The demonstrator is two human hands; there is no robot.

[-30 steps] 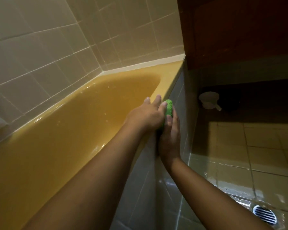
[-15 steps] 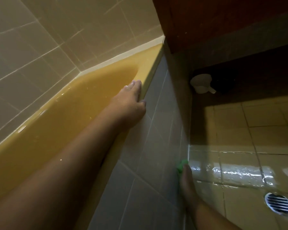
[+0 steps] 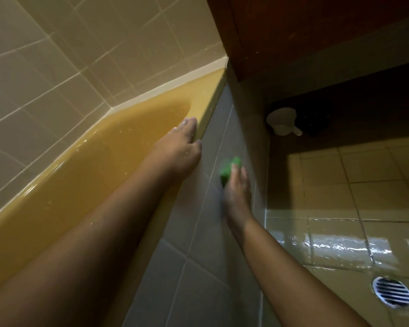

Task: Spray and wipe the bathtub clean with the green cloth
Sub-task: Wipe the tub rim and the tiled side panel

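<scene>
No writing, label, brand, number or sign can be read anywhere in the head view. The yellow bathtub (image 3: 104,185), the wall tiles (image 3: 57,67), the dark wooden cabinet (image 3: 293,31), the white scoop (image 3: 281,121) and the round floor drain (image 3: 392,291) show only plain surfaces. The green cloth (image 3: 227,172) is too blurred to tell whether it carries any mark.
</scene>
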